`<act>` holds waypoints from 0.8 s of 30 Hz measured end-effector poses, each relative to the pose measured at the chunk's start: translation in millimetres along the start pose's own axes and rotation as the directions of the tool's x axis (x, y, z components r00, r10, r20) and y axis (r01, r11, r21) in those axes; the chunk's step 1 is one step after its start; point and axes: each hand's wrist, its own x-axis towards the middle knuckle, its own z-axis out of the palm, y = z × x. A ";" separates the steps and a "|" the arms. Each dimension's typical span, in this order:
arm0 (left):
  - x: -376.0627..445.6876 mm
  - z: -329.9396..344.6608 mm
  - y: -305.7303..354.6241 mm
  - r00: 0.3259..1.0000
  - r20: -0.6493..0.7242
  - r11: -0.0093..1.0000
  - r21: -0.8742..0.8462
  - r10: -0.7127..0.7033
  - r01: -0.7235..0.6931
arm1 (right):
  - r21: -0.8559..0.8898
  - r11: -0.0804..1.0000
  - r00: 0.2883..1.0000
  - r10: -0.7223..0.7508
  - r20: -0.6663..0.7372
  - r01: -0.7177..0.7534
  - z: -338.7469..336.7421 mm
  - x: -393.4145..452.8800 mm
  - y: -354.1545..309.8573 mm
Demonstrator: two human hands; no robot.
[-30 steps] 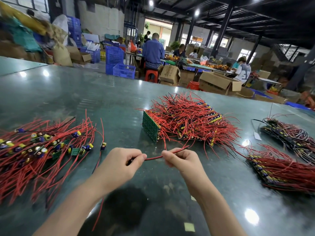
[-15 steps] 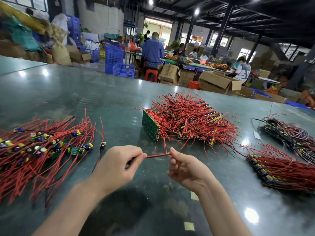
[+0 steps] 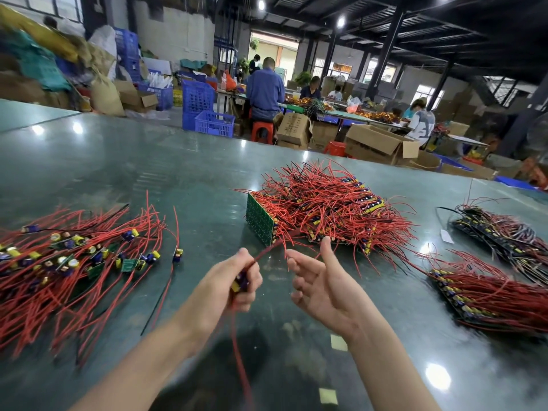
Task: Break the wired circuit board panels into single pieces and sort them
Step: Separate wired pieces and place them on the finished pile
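Hands over the counter (image 3: 148, 173): my left hand (image 3: 229, 287) grips a light board (image 3: 240, 281) with floppy wires; right hand (image 3: 321, 280) released. I'd hold the stiff board.

The left hand (image 3: 228, 287) was curled shut in a grip. The right hand (image 3: 321, 280), just right of it, was open with palm up and fingers loosely spread.

Your hands sit front center above the table (image 3: 148, 173). Singles pile (image 3: 68, 256) lies on it to your left, panel stack (image 3: 323, 212) just behind your hands, two more stacks at right: near one (image 3: 492, 295), far one (image 3: 504, 229) behind it.
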 end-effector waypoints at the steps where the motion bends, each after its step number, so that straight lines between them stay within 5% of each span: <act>1: 0.4 2.0 0.5 0.998 0.011 0.980 -0.189 -0.064 0.065 | -0.056 0.998 1.000 -0.018 0.022 0.019 3.0 -0.8 2.3; 3: 1.5 3.8 1.3 0.995 -0.033 0.930 -0.359 -0.095 0.077 | -0.235 0.969 0.997 -0.060 0.054 0.071 10.1 -3.0 10.3; 7: 4.7 2.9 -0.7 0.977 -0.177 0.948 -0.312 -0.116 0.056 | -0.642 0.740 0.980 -0.140 0.142 0.199 20.9 -10.5 25.3; 15: 7.1 1.8 -5.7 0.968 -0.132 0.892 -0.431 -0.215 0.139 | -0.670 0.676 0.951 -0.223 0.213 0.308 32.0 -13.6 34.8; 21: 11.6 -4.2 -11.2 0.966 -0.080 0.895 -0.402 -0.245 0.194 | -0.795 0.471 0.905 -0.365 0.219 0.382 34.6 -10.5 40.5; 24: 10.8 -3.5 -17.3 0.967 -0.096 0.939 -0.277 -0.235 0.201 | -0.788 0.463 0.888 -0.402 0.222 0.406 33.4 -8.5 43.8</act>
